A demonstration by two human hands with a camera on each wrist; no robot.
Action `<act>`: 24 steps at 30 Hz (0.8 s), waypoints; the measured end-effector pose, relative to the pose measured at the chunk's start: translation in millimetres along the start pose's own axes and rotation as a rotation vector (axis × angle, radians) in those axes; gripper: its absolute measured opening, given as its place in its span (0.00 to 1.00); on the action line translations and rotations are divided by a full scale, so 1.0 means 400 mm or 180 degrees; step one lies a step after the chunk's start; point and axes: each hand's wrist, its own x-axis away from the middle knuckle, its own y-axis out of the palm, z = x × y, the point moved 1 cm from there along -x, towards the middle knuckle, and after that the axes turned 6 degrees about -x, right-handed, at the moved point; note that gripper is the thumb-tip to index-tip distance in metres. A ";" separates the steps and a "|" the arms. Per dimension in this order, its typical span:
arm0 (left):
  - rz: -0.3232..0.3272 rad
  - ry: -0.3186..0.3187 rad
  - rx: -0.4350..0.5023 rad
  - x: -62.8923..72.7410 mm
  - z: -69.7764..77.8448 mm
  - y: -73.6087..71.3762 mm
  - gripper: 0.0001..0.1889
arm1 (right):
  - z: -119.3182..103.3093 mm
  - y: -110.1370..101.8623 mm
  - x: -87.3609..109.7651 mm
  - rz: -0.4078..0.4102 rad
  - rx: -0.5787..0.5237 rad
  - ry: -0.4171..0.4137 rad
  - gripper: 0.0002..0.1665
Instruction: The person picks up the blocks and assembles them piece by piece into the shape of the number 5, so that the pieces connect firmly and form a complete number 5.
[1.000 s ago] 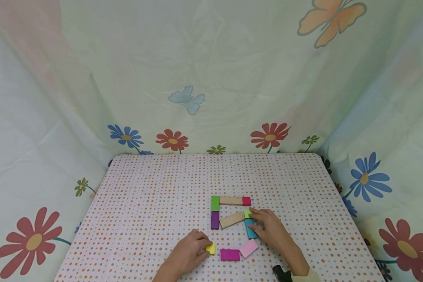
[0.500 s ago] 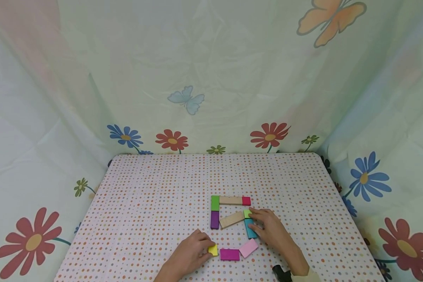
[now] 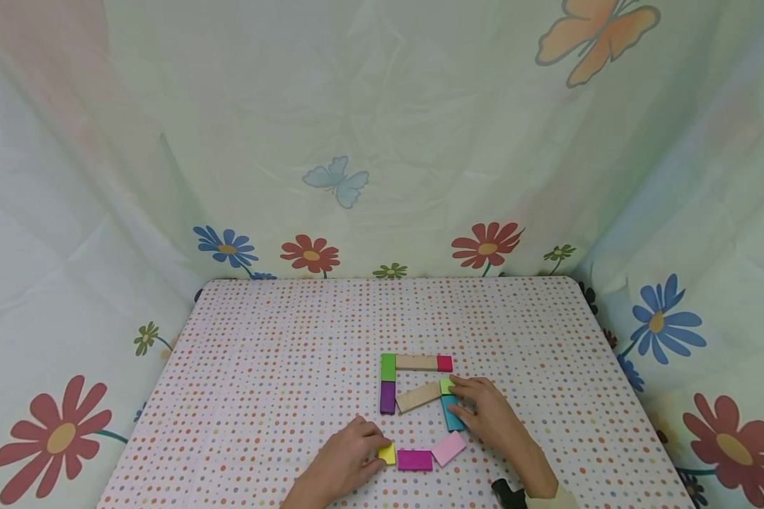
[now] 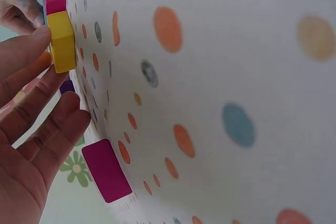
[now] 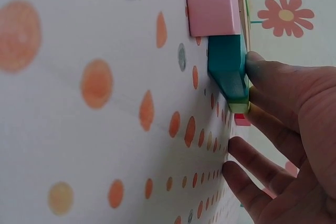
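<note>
My left hand (image 3: 344, 456) pinches a small yellow block (image 4: 62, 43) between thumb and fingertips. That block sits right at the left end of a magenta block (image 3: 414, 460), which meets a slanted pink block (image 3: 448, 449). My right hand (image 3: 493, 413) touches the right side of a teal block (image 3: 452, 413) with its thumb; fingertips rest at a small light green block (image 3: 446, 386) at the teal one's far end. In the right wrist view the remaining fingers (image 5: 257, 163) extend loosely near the tabletop.
Behind, a green block (image 3: 388, 367), a purple block (image 3: 388, 397), two plain wooden blocks (image 3: 417, 363) and a red block (image 3: 445, 363) lie in line with one another. Another magenta block (image 4: 106, 170) shows in the left wrist view. The dotted table (image 3: 280, 339) meets a flowered curtain (image 3: 420, 141).
My left hand has slid the yellow block to the right, bringing it up to the magenta block. The right hand has stayed in place at the teal and light green blocks.
</note>
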 end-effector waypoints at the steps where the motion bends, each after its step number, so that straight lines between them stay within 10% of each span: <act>1: -0.0009 -0.0017 0.0004 -0.001 0.002 -0.001 0.15 | 0.001 0.000 0.000 -0.0002 0.0007 -0.0004 0.25; 24: 0.0091 -0.0131 0.0132 0.005 -0.004 -0.007 0.13 | -0.002 -0.003 -0.002 -0.0092 0.0023 0.0109 0.24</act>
